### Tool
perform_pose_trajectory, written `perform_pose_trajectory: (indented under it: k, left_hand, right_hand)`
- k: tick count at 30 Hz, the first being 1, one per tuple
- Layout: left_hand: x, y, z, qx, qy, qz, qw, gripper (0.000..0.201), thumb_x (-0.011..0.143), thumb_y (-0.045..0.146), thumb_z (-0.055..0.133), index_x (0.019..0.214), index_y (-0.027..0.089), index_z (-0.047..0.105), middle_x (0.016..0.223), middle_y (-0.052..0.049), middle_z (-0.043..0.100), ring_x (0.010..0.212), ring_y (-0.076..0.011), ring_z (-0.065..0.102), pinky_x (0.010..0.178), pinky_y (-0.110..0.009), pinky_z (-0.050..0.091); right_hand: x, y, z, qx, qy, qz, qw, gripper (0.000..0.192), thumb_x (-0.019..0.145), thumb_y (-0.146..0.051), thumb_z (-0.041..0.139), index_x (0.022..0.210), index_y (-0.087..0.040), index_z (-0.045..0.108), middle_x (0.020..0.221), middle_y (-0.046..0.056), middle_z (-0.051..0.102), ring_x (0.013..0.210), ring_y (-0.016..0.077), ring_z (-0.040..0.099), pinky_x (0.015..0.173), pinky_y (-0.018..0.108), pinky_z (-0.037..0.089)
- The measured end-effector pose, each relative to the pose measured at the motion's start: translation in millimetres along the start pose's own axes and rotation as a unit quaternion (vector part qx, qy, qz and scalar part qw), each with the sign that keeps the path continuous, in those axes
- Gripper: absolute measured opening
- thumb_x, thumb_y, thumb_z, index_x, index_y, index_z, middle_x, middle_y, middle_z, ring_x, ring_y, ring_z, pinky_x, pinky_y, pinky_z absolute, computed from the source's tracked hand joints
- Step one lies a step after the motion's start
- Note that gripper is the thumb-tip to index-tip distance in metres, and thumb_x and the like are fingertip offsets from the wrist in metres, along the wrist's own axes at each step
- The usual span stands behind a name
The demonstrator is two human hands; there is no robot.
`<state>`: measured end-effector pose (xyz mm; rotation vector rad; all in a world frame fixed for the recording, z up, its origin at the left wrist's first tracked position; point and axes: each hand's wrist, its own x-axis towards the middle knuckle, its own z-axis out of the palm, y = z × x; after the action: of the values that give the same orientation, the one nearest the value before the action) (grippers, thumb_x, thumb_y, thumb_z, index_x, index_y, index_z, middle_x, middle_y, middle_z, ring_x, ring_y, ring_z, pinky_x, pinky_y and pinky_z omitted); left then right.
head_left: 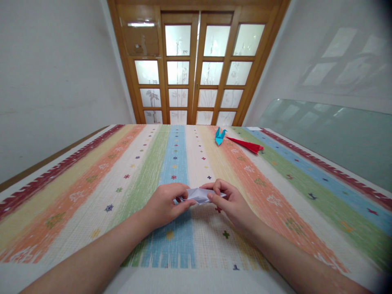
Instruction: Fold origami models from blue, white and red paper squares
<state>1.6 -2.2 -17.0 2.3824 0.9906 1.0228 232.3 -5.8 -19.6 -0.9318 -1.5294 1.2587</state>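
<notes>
A small folded white paper (pixel 199 196) is held between both hands over the middle of the striped tablecloth. My left hand (pixel 169 201) pinches its left end, thumb in front and fingers behind. At the other end, my right hand (pixel 226 199) grips it between thumb and curled fingers. Creases and a raised centre show on the paper; its two ends are partly hidden by my fingers.
A blue origami bird (pixel 219 136) stands toward the far edge of the table. Beside it lies a red folded paper piece (pixel 246 145), long and pointed. The striped tablecloth (pixel 92 196) covers the table. Wooden doors with glass panes (pixel 196 69) stand beyond.
</notes>
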Motion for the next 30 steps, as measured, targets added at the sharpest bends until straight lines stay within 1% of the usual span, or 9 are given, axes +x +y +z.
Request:
perform_pose_trajectory:
  k: [6, 10, 14, 18, 22, 24, 26, 28, 30]
  left_hand:
    - [-1.0, 2.0, 1.8, -0.052, 0.024, -0.038, 0.998, 0.029, 0.093, 0.038, 0.065, 0.074, 0.018, 0.058, 0.074, -0.002, 0.068, 0.062, -0.0125, 0.059, 0.061, -0.024, 0.044]
    - [-1.3, 2.0, 3.3, -0.072, 0.040, -0.070, 0.994, 0.023, 0.090, 0.034, 0.068, 0.077, 0.018, 0.058, 0.071, 0.000, 0.067, 0.060, -0.0116, 0.060, 0.060, -0.023, 0.045]
    - [-1.8, 0.2, 4.8, -0.071, 0.048, -0.094, 0.992, 0.022, 0.089, 0.033, 0.069, 0.078, 0.018, 0.058, 0.069, 0.001, 0.066, 0.058, -0.0111, 0.058, 0.059, -0.023, 0.043]
    - [-1.4, -2.4, 6.1, -0.087, 0.050, -0.108, 0.989, 0.020, 0.089, 0.032, 0.069, 0.078, 0.018, 0.059, 0.068, 0.002, 0.065, 0.056, -0.0106, 0.057, 0.057, -0.023, 0.043]
    - [0.3, -2.6, 6.2, -0.109, 0.070, -0.135, 0.982, 0.015, 0.085, 0.029, 0.071, 0.087, 0.019, 0.061, 0.077, 0.000, 0.068, 0.064, -0.0126, 0.061, 0.060, -0.024, 0.045]
    - [1.5, -2.6, 6.8, -0.166, 0.075, -0.164, 0.970, 0.027, 0.082, 0.027, 0.073, 0.105, 0.020, 0.060, 0.083, -0.001, 0.070, 0.067, -0.0140, 0.064, 0.060, -0.024, 0.047]
    - [3.1, -3.6, 8.3, -0.244, 0.069, -0.201, 0.946, 0.045, 0.081, 0.027, 0.073, 0.121, 0.021, 0.054, 0.080, -0.001, 0.071, 0.064, -0.0147, 0.065, 0.059, -0.025, 0.049]
    - [4.8, -5.6, 11.2, -0.315, 0.054, -0.234, 0.918, 0.058, 0.078, 0.029, 0.076, 0.129, 0.019, 0.049, 0.073, 0.001, 0.069, 0.061, -0.0153, 0.065, 0.058, -0.026, 0.051]
    - [6.3, -8.1, 15.3, -0.377, 0.032, -0.256, 0.890, 0.064, 0.073, 0.032, 0.080, 0.128, 0.017, 0.050, 0.073, 0.000, 0.070, 0.063, -0.0161, 0.066, 0.059, -0.027, 0.052]
  right_hand:
    - [2.5, -2.0, 2.8, 0.072, -0.005, 0.023, 0.997, 0.025, 0.085, -0.037, 0.072, 0.086, -0.022, 0.053, 0.093, 0.004, 0.072, 0.070, 0.0145, 0.066, 0.061, 0.027, 0.053]
    - [2.0, -4.1, 3.5, 0.028, -0.006, 0.023, 0.999, 0.021, 0.084, -0.038, 0.073, 0.092, -0.022, 0.063, 0.091, 0.003, 0.070, 0.070, 0.0151, 0.067, 0.061, 0.027, 0.056]
    - [-1.1, -1.1, 3.2, -0.039, -0.011, 0.013, 0.999, 0.024, 0.076, -0.030, 0.079, 0.097, -0.023, 0.069, 0.092, 0.003, 0.071, 0.070, 0.0154, 0.068, 0.063, 0.028, 0.057]
    - [-4.7, 3.8, 2.8, -0.112, -0.013, -0.007, 0.994, 0.019, 0.081, -0.030, 0.075, 0.098, -0.022, 0.071, 0.082, 0.002, 0.072, 0.062, 0.0151, 0.066, 0.057, 0.028, 0.054]
    - [-4.8, 6.6, 3.0, -0.114, 0.014, 0.002, 0.993, 0.017, 0.082, -0.032, 0.076, 0.095, -0.022, 0.071, 0.075, 0.000, 0.071, 0.054, 0.0137, 0.063, 0.050, 0.026, 0.052]
    - [-3.6, 6.4, 3.1, -0.102, 0.029, 0.003, 0.994, 0.017, 0.082, -0.033, 0.076, 0.093, -0.022, 0.071, 0.074, 0.000, 0.071, 0.053, 0.0133, 0.063, 0.049, 0.025, 0.052]
    - [-2.3, 4.9, 3.0, -0.088, 0.041, 0.002, 0.995, 0.019, 0.081, -0.034, 0.077, 0.093, -0.022, 0.071, 0.076, 0.001, 0.072, 0.055, 0.0137, 0.064, 0.050, 0.026, 0.054]
    - [-1.3, 2.3, 2.8, -0.077, 0.053, 0.002, 0.996, 0.022, 0.079, -0.036, 0.079, 0.093, -0.021, 0.072, 0.076, 0.002, 0.073, 0.056, 0.0141, 0.065, 0.052, 0.026, 0.056]
    - [-0.7, -0.6, 2.7, -0.065, 0.063, 0.008, 0.996, 0.025, 0.077, -0.036, 0.080, 0.094, -0.020, 0.072, 0.076, 0.002, 0.073, 0.056, 0.0140, 0.065, 0.051, 0.026, 0.056]
